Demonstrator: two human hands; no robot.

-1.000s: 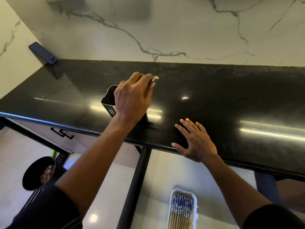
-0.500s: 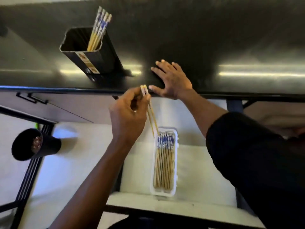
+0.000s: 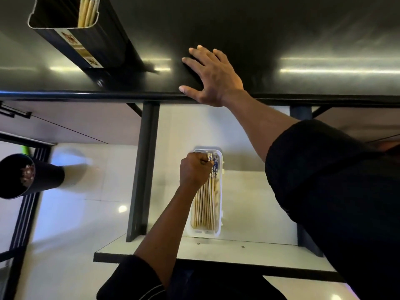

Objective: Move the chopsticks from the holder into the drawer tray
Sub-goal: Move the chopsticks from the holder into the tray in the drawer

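A black rectangular holder (image 3: 86, 43) stands on the dark countertop at top left, with a few chopsticks (image 3: 87, 11) still upright in it. Below, in the open white drawer, a narrow white tray (image 3: 218, 231) holds several chopsticks (image 3: 204, 208) laid lengthwise. My left hand (image 3: 194, 169) is down over the tray's far end, shut on a pair of chopsticks with blue-patterned tops, lowered among the others. My right hand (image 3: 213, 76) rests flat on the counter's front edge, fingers spread.
The dark countertop (image 3: 281, 40) has a rounded front edge. A black vertical frame post (image 3: 141, 169) stands left of the drawer (image 3: 249, 191). A dark round container (image 3: 23, 175) is at the far left above the pale floor.
My left hand took chopsticks from the holder and carried them down from the counter's edge into the tray. The view tilted downward. My right hand stayed on the counter.
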